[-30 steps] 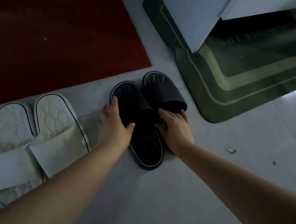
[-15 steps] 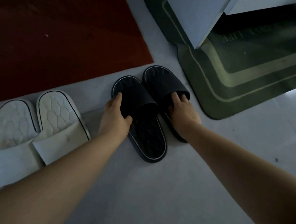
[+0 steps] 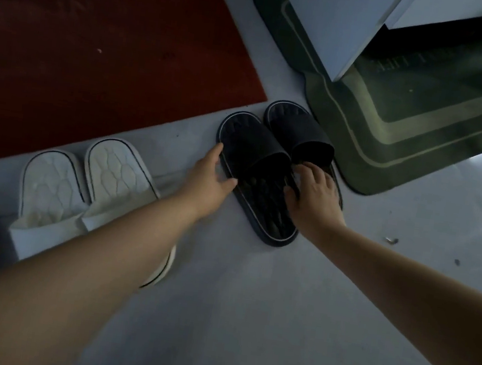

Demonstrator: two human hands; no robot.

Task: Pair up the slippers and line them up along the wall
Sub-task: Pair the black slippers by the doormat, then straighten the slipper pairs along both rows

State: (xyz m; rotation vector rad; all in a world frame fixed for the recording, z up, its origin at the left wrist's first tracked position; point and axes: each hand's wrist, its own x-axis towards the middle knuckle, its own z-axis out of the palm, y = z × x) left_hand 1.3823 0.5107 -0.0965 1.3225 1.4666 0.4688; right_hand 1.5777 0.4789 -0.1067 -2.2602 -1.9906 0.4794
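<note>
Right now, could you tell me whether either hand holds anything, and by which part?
Nothing is gripped. The left hand touches the outer rim of the left black slipper; the right hand rests on the right black slipper.

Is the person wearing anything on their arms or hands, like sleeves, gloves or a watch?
Nothing that shows. The left forearm and right forearm are bare to the picture's edge, no sleeve in view. The left hand and right hand wear no gloves, and I see no watch, bracelet or ring, though the light is dim.
</note>
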